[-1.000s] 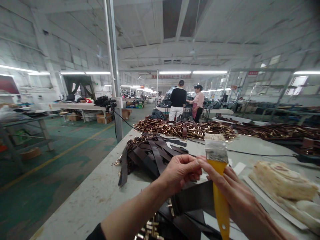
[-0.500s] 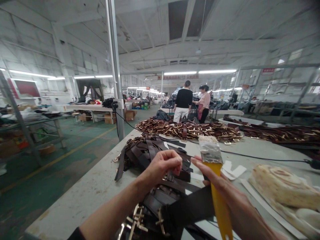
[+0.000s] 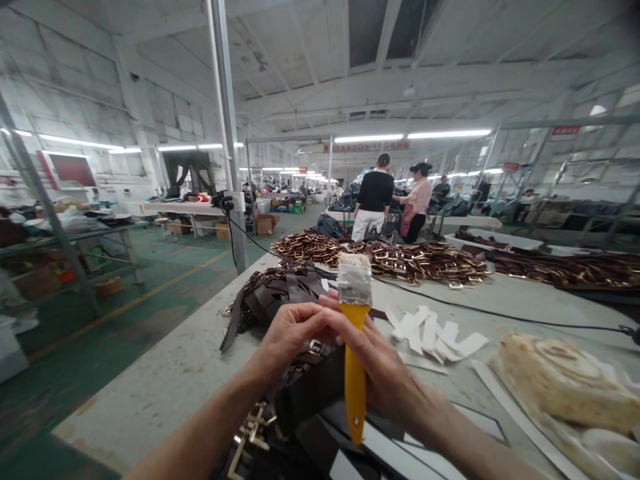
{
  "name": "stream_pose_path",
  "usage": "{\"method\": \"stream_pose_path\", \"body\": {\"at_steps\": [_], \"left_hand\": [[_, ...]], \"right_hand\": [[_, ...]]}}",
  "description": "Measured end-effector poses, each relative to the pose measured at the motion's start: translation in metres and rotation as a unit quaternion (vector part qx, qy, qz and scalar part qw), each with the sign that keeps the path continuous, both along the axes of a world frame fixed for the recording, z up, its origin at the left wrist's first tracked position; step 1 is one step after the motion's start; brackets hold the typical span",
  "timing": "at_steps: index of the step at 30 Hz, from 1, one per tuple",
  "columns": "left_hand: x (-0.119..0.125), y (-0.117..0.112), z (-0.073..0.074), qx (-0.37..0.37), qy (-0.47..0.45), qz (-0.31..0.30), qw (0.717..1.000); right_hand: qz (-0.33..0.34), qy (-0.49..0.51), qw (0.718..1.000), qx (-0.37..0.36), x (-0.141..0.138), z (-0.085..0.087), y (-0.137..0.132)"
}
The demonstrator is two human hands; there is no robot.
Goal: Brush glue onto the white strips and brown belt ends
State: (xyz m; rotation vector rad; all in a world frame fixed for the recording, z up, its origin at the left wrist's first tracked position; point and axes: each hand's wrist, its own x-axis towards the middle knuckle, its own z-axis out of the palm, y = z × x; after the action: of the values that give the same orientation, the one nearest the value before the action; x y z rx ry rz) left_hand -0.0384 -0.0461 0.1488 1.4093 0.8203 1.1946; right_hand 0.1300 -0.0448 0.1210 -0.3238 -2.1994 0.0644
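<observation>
My right hand (image 3: 380, 370) is closed round a yellow-handled brush (image 3: 354, 347), held upright with its pale bristles at the top. My left hand (image 3: 290, 333) is closed in a pinch just left of the brush, fingertips meeting my right hand's fingers; what it pinches is hidden. Under both hands lies a heap of dark brown leather belts (image 3: 310, 400) with brass buckles. Another pile of the same belts (image 3: 270, 293) sits beyond my left hand on the grey worktable (image 3: 165, 393).
A long heap of brass-buckled belts (image 3: 400, 257) crosses the table further back, with a black cable (image 3: 500, 313) in front. White paper strips (image 3: 435, 333) lie right of the brush. A glue-crusted board (image 3: 565, 393) is at right. Two people (image 3: 395, 197) stand beyond. A steel post (image 3: 227, 133) rises at the table's left edge.
The view has swung right. My right hand has carried the brush left toward my left hand, and the two hands now meet over the belts.
</observation>
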Motion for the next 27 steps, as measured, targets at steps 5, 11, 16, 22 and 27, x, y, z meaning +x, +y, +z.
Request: {"method": "stream_pose_path", "body": {"at_steps": [5,11,16,22,27], "left_hand": [[0.002,0.003,0.001,-0.014,0.019,0.047,0.999],[0.004,0.004,0.004,-0.011,-0.005,0.02,1.0],[-0.004,-0.001,0.002,-0.063,-0.081,-0.023,0.994],[-0.035,-0.004,0.009,-0.11,-0.144,-0.026,0.983],[-0.101,0.011,-0.003,-0.006,-0.106,0.118,0.987]], "right_hand": [[0.006,-0.003,1.0,0.013,-0.009,0.0,-0.003],[-0.002,0.007,1.0,-0.005,-0.015,0.006,-0.006],[-0.002,-0.009,1.0,0.018,-0.027,0.009,-0.008],[-0.022,-0.04,0.999,0.028,-0.031,0.017,-0.009],[-0.133,-0.022,0.991,0.018,-0.017,0.028,0.001]]}}
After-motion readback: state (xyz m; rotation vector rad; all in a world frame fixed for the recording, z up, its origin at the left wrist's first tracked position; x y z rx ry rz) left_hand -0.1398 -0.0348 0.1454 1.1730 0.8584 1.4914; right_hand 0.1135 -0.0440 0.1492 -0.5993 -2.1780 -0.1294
